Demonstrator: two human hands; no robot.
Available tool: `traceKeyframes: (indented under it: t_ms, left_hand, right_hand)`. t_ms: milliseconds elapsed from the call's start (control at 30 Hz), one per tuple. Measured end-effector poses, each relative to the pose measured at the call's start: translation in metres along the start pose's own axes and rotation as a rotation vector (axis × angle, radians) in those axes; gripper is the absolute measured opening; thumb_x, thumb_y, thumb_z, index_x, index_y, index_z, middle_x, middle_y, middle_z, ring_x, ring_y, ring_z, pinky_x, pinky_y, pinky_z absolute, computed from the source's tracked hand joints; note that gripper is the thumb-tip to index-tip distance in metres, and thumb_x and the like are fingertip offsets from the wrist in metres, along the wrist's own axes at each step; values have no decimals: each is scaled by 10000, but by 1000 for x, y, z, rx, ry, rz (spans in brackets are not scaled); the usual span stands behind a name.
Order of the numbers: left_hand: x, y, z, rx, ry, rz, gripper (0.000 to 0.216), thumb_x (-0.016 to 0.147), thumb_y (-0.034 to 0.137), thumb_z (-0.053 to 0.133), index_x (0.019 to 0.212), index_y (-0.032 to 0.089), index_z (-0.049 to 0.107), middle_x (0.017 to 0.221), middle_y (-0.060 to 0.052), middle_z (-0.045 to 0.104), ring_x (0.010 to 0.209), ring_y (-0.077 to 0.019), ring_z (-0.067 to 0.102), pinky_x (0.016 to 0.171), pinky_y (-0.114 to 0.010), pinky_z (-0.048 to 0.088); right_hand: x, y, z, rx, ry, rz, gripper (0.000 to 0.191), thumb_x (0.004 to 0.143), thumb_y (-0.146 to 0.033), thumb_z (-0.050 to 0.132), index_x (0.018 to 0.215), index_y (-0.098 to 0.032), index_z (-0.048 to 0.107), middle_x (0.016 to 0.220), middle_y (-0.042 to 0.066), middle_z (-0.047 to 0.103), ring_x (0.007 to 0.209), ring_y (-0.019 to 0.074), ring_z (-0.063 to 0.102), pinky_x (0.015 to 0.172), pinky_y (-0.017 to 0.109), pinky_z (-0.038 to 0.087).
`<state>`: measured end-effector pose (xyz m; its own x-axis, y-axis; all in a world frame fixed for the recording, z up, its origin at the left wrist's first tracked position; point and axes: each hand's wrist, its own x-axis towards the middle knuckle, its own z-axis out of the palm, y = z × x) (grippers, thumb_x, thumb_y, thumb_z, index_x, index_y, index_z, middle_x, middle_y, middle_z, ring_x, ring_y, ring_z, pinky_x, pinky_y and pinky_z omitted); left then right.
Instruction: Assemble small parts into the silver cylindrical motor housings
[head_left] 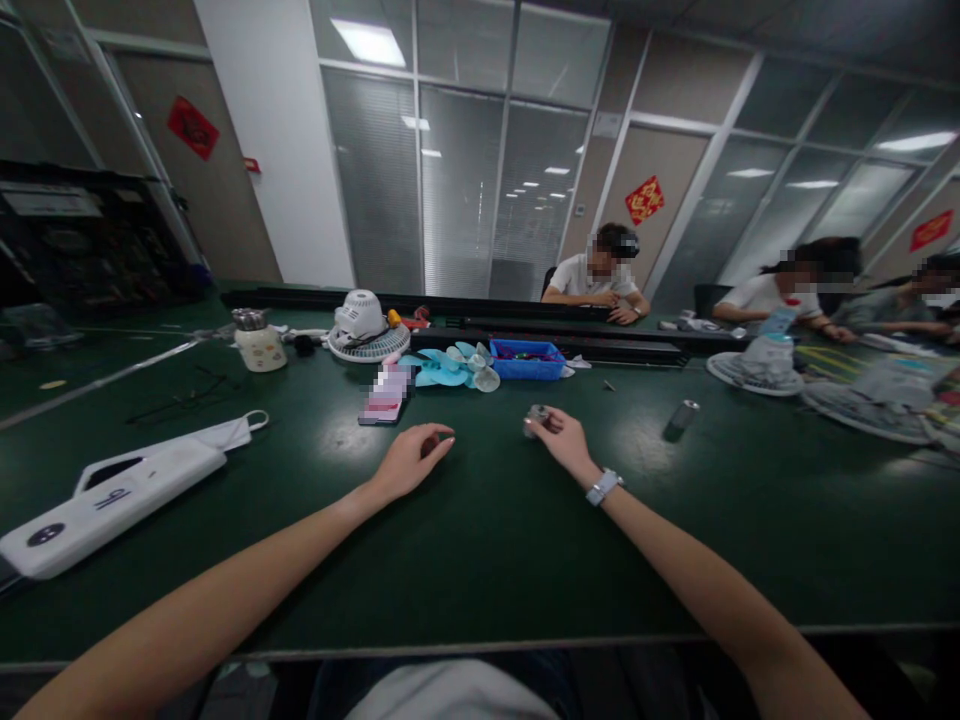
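Note:
My right hand (564, 440) pinches a small grey metallic piece (534, 420) between thumb and fingers, at the tabletop. Its exact kind is too small to make out. My left hand (412, 458) rests over the green table (480, 560), thumb and fingers apart, with nothing between them. Just beyond it lies a phone (385, 396) with a lit screen. To the right of my right hand, a small grey cylinder (681, 418) stands on the table.
Behind my hands are light-blue fan blades (442, 368), a blue bin (527, 360) with small parts and a white fan (367, 335). A jar (259, 342) and a long white device (112, 505) lie left. More fan assemblies (757, 370) and several seated people (600, 275) are beyond.

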<state>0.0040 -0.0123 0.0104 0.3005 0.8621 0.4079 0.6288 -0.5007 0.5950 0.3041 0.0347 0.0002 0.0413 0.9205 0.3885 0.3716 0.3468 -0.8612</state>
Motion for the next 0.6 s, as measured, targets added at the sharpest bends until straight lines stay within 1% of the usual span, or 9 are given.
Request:
traceKeyframes:
  t_ms: [100, 133, 200, 300, 467, 533, 600]
  left_hand:
    - [-4, 9, 0, -14, -11, 63, 373, 933, 445, 521, 1218, 229, 626, 943, -51, 661, 895, -221, 595, 796, -343, 481]
    - [-5, 11, 1, -18, -17, 84, 373, 939, 433, 519, 1242, 239, 614, 973, -51, 654, 939, -222, 583, 839, -353, 473]
    - [-7, 16, 3, -29, -31, 121, 370, 947, 409, 518, 1275, 258, 597, 1045, -54, 638, 1016, -225, 555, 916, -371, 446]
    - [-9, 22, 8, -51, -41, 150, 362, 953, 384, 521, 1291, 278, 593, 1144, -59, 606, 1079, -229, 525, 958, -384, 428]
    - [-6, 31, 15, -94, -24, 153, 340, 950, 349, 538, 1275, 279, 610, 1187, -46, 614, 1115, -222, 509, 983, -376, 420]
    - [-3, 33, 18, -107, -5, 145, 322, 948, 342, 541, 1250, 271, 626, 1209, -39, 622, 1149, -221, 497, 1003, -376, 407]
    - [1, 33, 21, -115, 25, 125, 281, 941, 346, 548, 1178, 256, 669, 1213, -42, 630, 1165, -228, 492, 1016, -388, 392]
  right_hand:
    - [-27, -24, 42, 90, -199, -33, 442, 720, -351, 769, 1114, -176, 670, 1071, 93, 733, 973, 218, 701, 923, 403, 538]
    - [-33, -31, 51, 113, -245, -42, 434, 721, -333, 772, 1115, -181, 670, 1073, 87, 732, 979, 214, 698, 936, 403, 531]
    - [-42, -42, 60, 147, -309, -57, 430, 722, -303, 775, 1121, -185, 665, 1085, 79, 728, 1000, 213, 690, 955, 402, 520]
    - [-47, -48, 60, 169, -373, -74, 429, 731, -280, 770, 1132, -184, 652, 1096, 76, 723, 1021, 212, 682, 963, 397, 514]
    - [-45, -46, 56, 159, -423, -90, 418, 772, -279, 731, 1161, -167, 625, 1130, 95, 703, 1037, 209, 670, 960, 393, 507]
    - [-45, -46, 56, 154, -437, -97, 421, 782, -281, 720, 1175, -170, 617, 1134, 92, 699, 1039, 207, 665, 962, 395, 500]
    - [-46, -47, 57, 150, -460, -109, 437, 776, -291, 725, 1184, -177, 616, 1126, 80, 701, 1032, 206, 663, 957, 396, 497]
